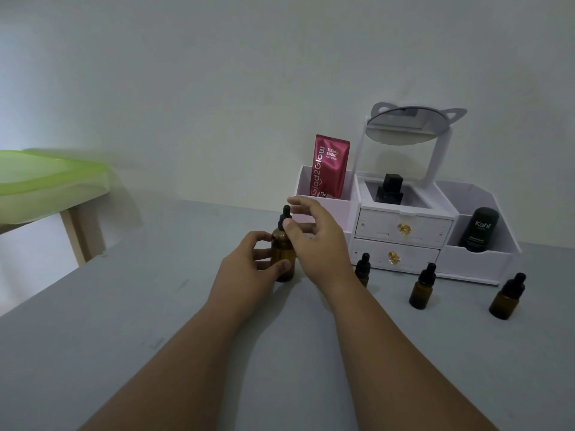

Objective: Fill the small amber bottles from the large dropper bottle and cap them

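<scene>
The large amber dropper bottle (282, 247) stands upright on the grey table, its black dropper cap (284, 216) on. My left hand (253, 265) grips the bottle's body from the left. My right hand (314, 234) is beside the cap with thumb and fingers spread, thumb tip touching the cap's collar. Three small amber bottles with black dropper caps stand to the right: one (362, 269) partly behind my right wrist, one (422, 286) in the middle, one (507, 297) at far right.
A white cosmetic organizer (404, 231) with two drawers, a mirror (401, 126), a red sachet (329, 166), a black bottle (389, 189) and a dark Kahf tube (479, 230) stands behind the bottles. A green-covered table (46, 181) is at left.
</scene>
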